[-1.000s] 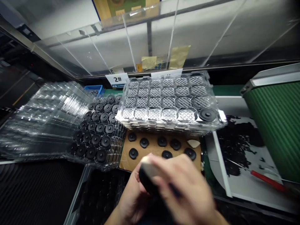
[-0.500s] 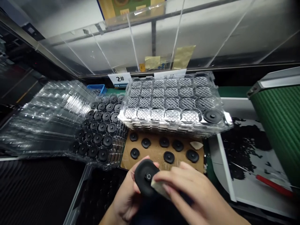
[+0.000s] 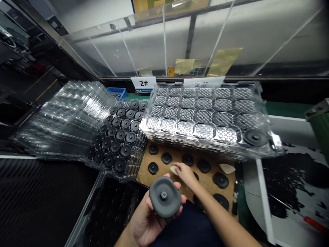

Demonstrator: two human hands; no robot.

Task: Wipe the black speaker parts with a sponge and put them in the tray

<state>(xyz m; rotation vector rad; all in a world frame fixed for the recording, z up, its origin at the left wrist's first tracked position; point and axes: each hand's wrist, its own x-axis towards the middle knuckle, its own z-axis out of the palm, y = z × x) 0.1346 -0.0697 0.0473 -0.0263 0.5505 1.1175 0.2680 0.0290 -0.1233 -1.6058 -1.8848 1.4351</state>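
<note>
Head view: left hand is cupping a matte-black, rounded disc of rubbery-looking material, fingers curled round the rim, grip prob. light; its dished face is pointing up, tilted, w/ a small metallic-looking nub sticking out at the centre. Right hand is sitting farther out, low over a flat brown cardboard sheet, fingers nearly closed, apparently pinching a cream, wedge-shaped pad by its edge; can't tell how firmly.

Step in hand, prob.: wedge being handled at the cardboard, disc being held clear of it. Next move is prob. calling for a steady left hand & rim-only contact, b/c the nub is protruding.

More matte-black discs are lying apart on the cardboard, plus a second cream wedge to the right. Behind, a stack of clear, glossy plastic trays is showing diamond-textured pockets, w/ a lone black disc filling the near right one. Leftward, another clear plastic tray is holding rows of black discs, next to fanned, ridged clear trays. Far right, a shallow white tray is holding ragged black scraps, w/ a red-handled tool lying across.
</note>
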